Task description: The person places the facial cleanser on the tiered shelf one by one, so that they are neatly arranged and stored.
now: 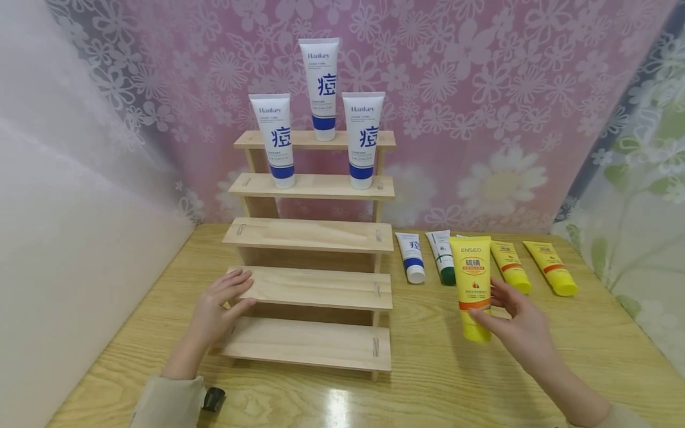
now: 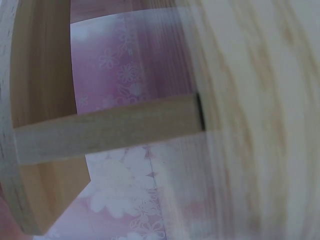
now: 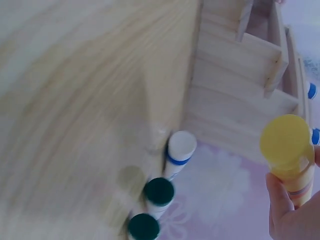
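Right hand (image 1: 521, 330) held a yellow tube (image 1: 473, 285) upright over the worktop (image 1: 428, 380); left hand (image 1: 219, 303) rested flat-fingered on the stepped rack (image 1: 316, 285). Three white tubes (image 1: 278, 139) stood shelved; four tubes (image 1: 511, 264) seemingly waited.

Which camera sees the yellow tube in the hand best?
The head view: the whole yellow tube shows, label facing us, held by the right hand. The right wrist view shows mostly its cap end; the left wrist view shows none.

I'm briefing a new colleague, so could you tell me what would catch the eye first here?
The stepped wooden rack mid-table, with three white Hankey tubes on its top steps. Next, the yellow tube in the right hand, to the rack's right; the left hand rests on a lower step.
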The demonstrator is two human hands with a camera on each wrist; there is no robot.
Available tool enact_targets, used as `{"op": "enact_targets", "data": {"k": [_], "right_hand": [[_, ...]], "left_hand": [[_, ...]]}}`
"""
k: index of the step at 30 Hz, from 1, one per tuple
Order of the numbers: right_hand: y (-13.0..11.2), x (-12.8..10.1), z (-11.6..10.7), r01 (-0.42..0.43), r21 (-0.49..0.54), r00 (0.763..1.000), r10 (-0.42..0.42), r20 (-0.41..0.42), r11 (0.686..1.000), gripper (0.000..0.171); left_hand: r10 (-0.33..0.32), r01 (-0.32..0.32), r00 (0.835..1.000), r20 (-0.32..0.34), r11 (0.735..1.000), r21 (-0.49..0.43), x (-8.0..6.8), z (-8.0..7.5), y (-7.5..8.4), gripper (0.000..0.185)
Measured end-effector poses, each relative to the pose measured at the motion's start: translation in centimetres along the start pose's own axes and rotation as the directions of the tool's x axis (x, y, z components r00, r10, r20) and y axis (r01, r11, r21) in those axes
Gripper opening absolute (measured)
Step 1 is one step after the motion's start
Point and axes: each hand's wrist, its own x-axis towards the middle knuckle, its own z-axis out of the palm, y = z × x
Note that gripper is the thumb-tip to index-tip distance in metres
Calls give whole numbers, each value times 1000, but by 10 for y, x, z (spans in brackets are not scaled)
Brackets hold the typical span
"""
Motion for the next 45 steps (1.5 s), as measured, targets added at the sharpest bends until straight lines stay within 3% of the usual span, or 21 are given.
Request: {"op": "enact_targets", "data": {"k": [7, 14, 18, 26, 33, 38, 42, 45], "right_hand": [[-4, 16, 19, 128, 185, 992, -130, -4, 974, 68], [-22, 28, 39, 212, 237, 977, -212, -25, 948, 70], [-30, 37, 51, 260, 300, 965, -256, -54, 918, 72], [-41, 52, 73, 278, 374, 959, -277, -58, 885, 71], [-53, 70, 93, 306, 503, 944, -326, -50, 808, 71], [-62, 85, 112, 318, 497, 941, -331, -63, 807, 71], [-92, 83, 114, 324, 530, 935, -350, -55, 784, 69], [-153, 62, 91, 294, 577, 940, -340, -29, 762, 65]], "left_hand": [[3, -3, 1000, -4, 1000, -9, 0, 2, -1, 36], [-7, 7, 1000, 0, 1000, -17, 0, 1, 0, 36], [-2, 2, 1000, 2, 1000, -12, 0, 1, 0, 36], [-2, 2, 1000, -1, 1000, -21, -1, 0, -1, 36], [1, -1, 1000, -4, 1000, -14, -1, 0, -1, 36], [5, -5, 1000, -6, 1000, -10, 0, 0, -1, 36], [3, -3, 1000, -3, 1000, -6, 0, 0, -1, 37], [0, 0, 1000, -1, 1000, -6, 0, 0, 0, 37]]}}
